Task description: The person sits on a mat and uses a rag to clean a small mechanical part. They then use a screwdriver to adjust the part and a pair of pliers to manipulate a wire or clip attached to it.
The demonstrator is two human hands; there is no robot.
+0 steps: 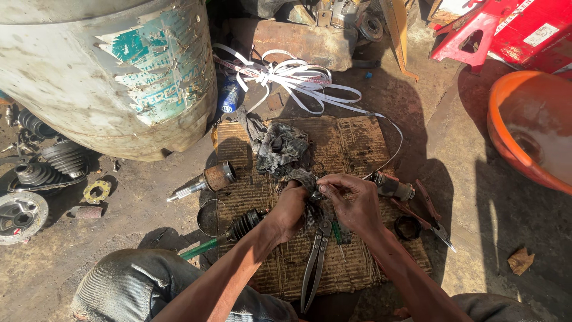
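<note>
My left hand (pixel 290 206) and my right hand (pixel 351 200) meet over a sheet of worn cardboard (pixel 351 149), both gripping a small dark part wrapped in a greasy rag (pixel 307 182). The part itself is mostly hidden by fingers and cloth. Long metal shears (pixel 314 262) lie on the cardboard just below my hands. A black ribbed rubber boot (pixel 244 224) on a shaft lies by my left wrist. A rusty joint housing with a stub shaft (pixel 210 180) rests at the cardboard's left edge.
A big dented drum (pixel 89 71) stands at upper left, an orange basin (pixel 530 131) at right. White strapping (pixel 292 74) lies beyond the cardboard. Red-handled pliers (pixel 432 216), a black ring (pixel 407 227) and a cylindrical part (pixel 390 186) sit to the right. Rubber boots and a hub (pixel 22 213) lie far left.
</note>
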